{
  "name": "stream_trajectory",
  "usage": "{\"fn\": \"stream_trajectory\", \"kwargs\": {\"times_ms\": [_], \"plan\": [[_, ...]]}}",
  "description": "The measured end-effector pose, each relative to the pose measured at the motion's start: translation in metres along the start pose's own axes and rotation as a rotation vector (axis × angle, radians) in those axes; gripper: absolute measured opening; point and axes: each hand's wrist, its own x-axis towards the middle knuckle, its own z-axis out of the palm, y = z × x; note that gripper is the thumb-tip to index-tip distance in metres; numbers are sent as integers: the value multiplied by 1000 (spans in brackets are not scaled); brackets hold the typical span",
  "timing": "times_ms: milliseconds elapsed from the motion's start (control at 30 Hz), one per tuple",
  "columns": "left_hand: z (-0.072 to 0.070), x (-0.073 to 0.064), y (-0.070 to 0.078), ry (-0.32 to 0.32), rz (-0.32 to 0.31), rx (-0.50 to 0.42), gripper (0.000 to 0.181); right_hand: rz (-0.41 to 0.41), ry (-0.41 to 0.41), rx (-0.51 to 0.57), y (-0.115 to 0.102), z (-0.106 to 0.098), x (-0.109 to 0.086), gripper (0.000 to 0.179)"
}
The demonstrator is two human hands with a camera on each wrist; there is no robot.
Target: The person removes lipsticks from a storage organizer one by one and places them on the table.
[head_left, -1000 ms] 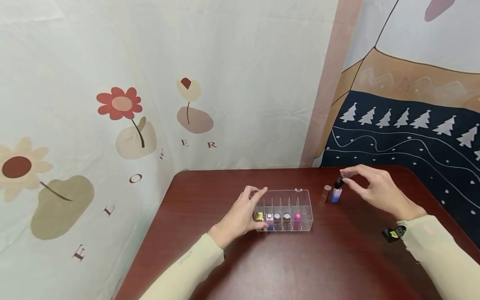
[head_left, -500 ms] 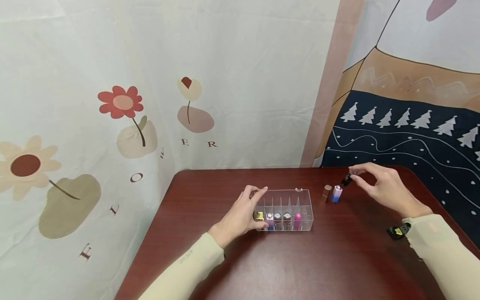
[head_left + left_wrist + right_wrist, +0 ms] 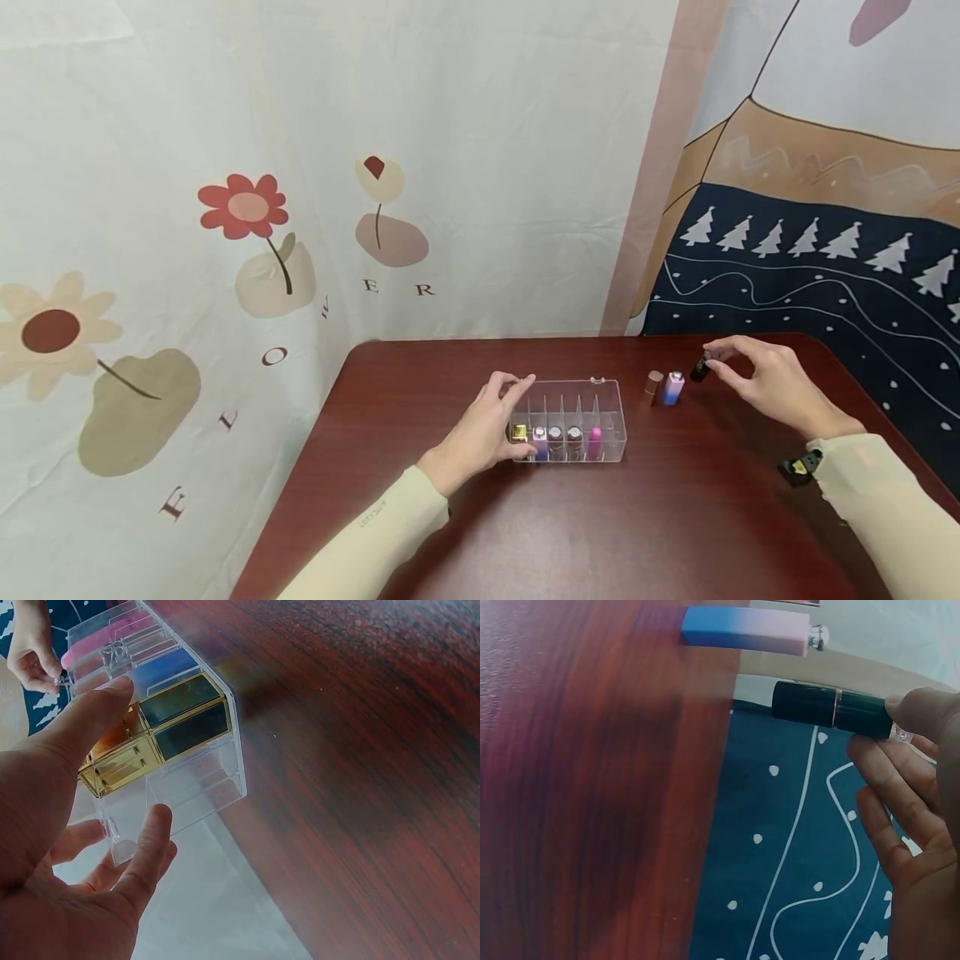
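My left hand (image 3: 480, 429) holds the left end of a clear divided lipstick organizer (image 3: 611, 433), thumb at the front and fingers toward the back. Inside stand several lipsticks, among them a gold-and-black lipstick (image 3: 184, 712) near my thumb and a pink lipstick (image 3: 595, 443) toward the right. My right hand (image 3: 776, 383) pinches the top end of a black lipstick (image 3: 806, 703) between thumb and fingers. It is nearly upright, low at the back right of the table. Just left of it stand a blue-and-pink lipstick (image 3: 673, 389) and a brown lipstick (image 3: 652, 387).
The dark red wooden table (image 3: 622, 533) ends just behind the standing lipsticks. A pale curtain (image 3: 480, 167) with printed flowers and a navy cloth (image 3: 787, 283) with white trees hang behind it.
My right hand has carried the black lipstick rightward from above the blue-and-pink one, then lowered it beside that one. The left hand and the organizer have stayed in place.
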Motion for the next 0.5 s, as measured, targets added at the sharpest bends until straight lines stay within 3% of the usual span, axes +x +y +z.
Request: {"fn": "stream_trajectory", "kwargs": {"times_ms": [500], "plan": [[0, 0, 2, 6, 1, -2, 114, 39, -100, 5, 8, 11, -10, 34]]}}
